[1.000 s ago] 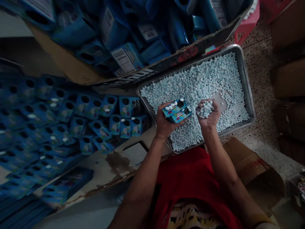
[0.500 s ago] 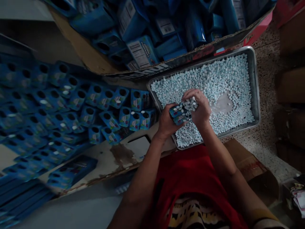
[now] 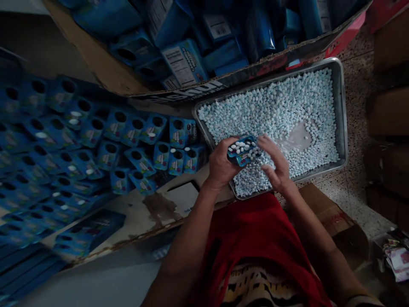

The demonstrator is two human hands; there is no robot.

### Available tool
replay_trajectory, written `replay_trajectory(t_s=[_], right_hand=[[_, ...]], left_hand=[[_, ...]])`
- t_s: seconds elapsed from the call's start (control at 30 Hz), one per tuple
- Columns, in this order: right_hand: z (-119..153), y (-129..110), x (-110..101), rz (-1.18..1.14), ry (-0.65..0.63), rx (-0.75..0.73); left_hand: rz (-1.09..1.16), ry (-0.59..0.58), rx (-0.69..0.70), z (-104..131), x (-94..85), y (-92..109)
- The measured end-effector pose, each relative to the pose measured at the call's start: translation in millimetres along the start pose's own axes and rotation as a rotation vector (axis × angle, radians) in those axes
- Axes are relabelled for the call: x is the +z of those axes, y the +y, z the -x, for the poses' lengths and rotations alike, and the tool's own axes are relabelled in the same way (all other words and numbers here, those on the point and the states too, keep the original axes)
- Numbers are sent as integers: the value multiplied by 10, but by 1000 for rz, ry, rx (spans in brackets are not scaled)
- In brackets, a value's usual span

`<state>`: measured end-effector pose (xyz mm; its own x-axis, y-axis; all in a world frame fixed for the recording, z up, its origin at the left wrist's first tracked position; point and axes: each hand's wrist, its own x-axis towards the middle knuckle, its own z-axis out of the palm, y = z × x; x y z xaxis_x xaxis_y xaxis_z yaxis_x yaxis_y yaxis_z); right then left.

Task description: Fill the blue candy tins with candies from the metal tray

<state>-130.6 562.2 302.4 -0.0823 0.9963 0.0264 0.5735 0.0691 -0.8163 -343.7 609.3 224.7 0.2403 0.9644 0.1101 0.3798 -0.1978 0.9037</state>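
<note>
My left hand point(image 3: 220, 164) is closed around small blue printed boxes point(image 3: 244, 160), apparently two side by side, held over the left part of a metal tray. White and pale blue candy pieces point(image 3: 239, 147) lie heaped on top of the boxes. Just right of them is my right hand point(image 3: 276, 164), its thumb and fingers apart and slightly blurred, with nothing visible between them. Beneath both hands, the metal tray point(image 3: 343, 115) holds a broad layer of the same pieces point(image 3: 271, 111), with a bare patch right of centre.
Rows of blue boxes with round holes point(image 3: 92, 128) stand on the worn table point(image 3: 140, 221) at left. A cardboard carton point(image 3: 121, 87) full of larger blue boxes lies beyond the tray. Another brown carton point(image 3: 326, 213) sits at lower right, above a speckled floor point(image 3: 359, 179).
My right hand has opened and drawn back to the right, releasing its handful of candy pieces onto the boxes. My left hand still holds the boxes in nearly the same place.
</note>
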Motion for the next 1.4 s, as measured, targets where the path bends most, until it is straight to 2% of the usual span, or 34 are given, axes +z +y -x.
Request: replay_trajectory(t_s=[0.07, 0.13, 0.2, 0.27, 0.33, 0.43, 0.5, 0.57, 0.63, 0.7, 0.77, 0.83, 0.97, 1.1, 1.2, 1.27, 1.33, 1.4], right_hand=[[-75, 227, -150, 106, 211, 96], [-331, 501, -199, 257, 310, 176], [-670, 749, -114, 350, 286, 202], [-946, 910, 71, 379, 253, 201], [-1055, 966, 277, 381, 237, 201], [-913, 919, 468, 356, 185, 236], [-739, 864, 474, 292, 149, 306], [-599, 818, 394, 139, 174, 422], [-516, 765, 256, -154, 228, 573], [-468, 687, 101, -539, 226, 702], [-426, 587, -30, -864, 176, 745], [-380, 498, -107, -1017, 147, 707], [-309, 488, -114, -1041, 155, 647], [-293, 657, -111, -950, 141, 581], [-293, 695, -165, -936, 140, 557], [-292, 631, -201, -954, 181, 556], [-290, 516, -213, -944, 205, 548], [-289, 380, -202, -907, 155, 522]], left_hand=[[-41, -54, 69, -50, -113, 77], [-59, -98, 90, -64, -209, 127], [-85, -124, 54, -36, -274, 155], [-133, -127, 22, 21, -314, 168], [-160, -99, -18, 85, -340, 171], [-95, -8, -140, 156, -362, 140], [-6, 35, -191, 180, -350, 97], [79, 28, -206, 185, -308, 53], [142, 6, -202, 172, -236, 34], [190, -37, -169, 146, -147, 49], [225, -89, -132, 122, -54, 79], [239, -106, -138, 121, 29, 88], [178, -44, -217, 207, 93, -31], [56, -34, -204, 285, -16, -180], [9, -90, -169, 266, -88, -184], [17, -103, -182, 236, -76, -146], [59, -61, -208, 213, -27, -91], [101, -13, -213, 201, 20, -25]])
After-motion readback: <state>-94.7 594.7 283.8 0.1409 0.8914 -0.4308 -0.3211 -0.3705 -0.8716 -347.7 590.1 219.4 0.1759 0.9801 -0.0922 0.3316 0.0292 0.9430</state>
